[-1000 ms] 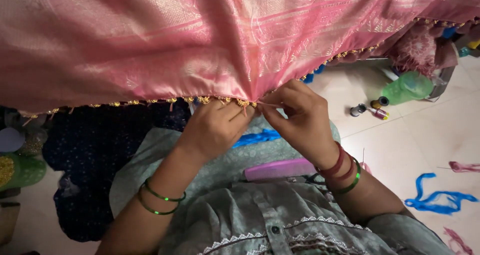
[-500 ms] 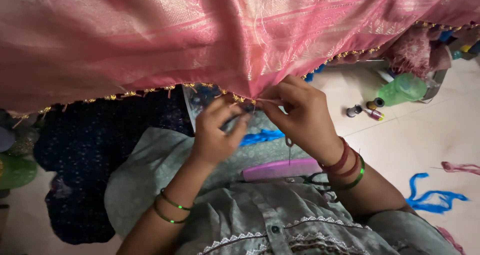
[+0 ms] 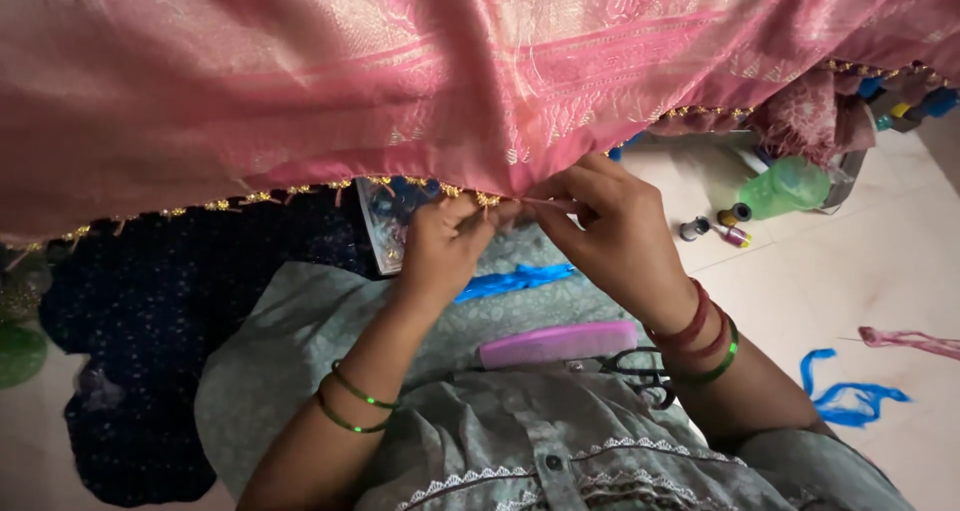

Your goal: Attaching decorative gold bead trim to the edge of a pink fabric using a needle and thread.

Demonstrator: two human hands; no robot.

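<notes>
A wide pink silk cloth (image 3: 420,71) with woven gold patterns hangs across the top of the view. Small gold tassels (image 3: 290,191) run along its lower hem. My left hand (image 3: 445,246) pinches the hem from below at a tassel. My right hand (image 3: 610,233) sits just to its right, fingers closed on the hem and a thin thread or needle between the hands. Green bangles ring my left wrist; red and green bangles ring my right. A pink comb (image 3: 558,343) and black scissors (image 3: 640,369) lie on my lap.
Blue thread strands (image 3: 515,281) lie on my grey-green dress, more blue thread (image 3: 845,396) on the tiled floor at right. Small thread spools (image 3: 725,226) and a green bottle (image 3: 785,186) stand on the floor. A dark blue patterned cloth (image 3: 150,351) lies at left. A small printed packet (image 3: 385,221) sits under the hem.
My left hand dropped slightly away from the hem, then came back up to it beside my right hand. My right hand stayed on the hem.
</notes>
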